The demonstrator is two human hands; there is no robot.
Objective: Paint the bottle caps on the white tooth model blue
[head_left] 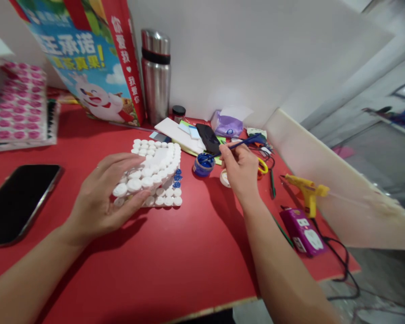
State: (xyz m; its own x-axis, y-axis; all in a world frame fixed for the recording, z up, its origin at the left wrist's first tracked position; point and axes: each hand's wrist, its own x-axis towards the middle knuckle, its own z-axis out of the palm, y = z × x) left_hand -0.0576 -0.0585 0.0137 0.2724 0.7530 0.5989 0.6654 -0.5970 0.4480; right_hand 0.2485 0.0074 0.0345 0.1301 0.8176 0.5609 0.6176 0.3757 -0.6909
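Note:
With my left hand (pixel 103 198), fingers curled round its left side, I grip a white craft piece (pixel 155 168) covered in rows of small round white discs. Several discs on its right edge are painted blue. Between the fingertips of my right hand (pixel 239 171) is a thin dark blue paintbrush (pixel 239 143), slanted so that its tip is in a small open jar of blue paint (pixel 203 165). Partly behind the right hand lies a round white lid (pixel 224 178).
Behind stand a steel thermos (pixel 156 85) and a colourful box (pixel 97 67). A phone (pixel 18 204) lies left on the red table (pixel 175 261). To the right are yellow scissors (pixel 263 166), a yellow glue gun (pixel 305 191), a purple power socket (pixel 303 231) with cable, and a low white panel (pixel 337 180).

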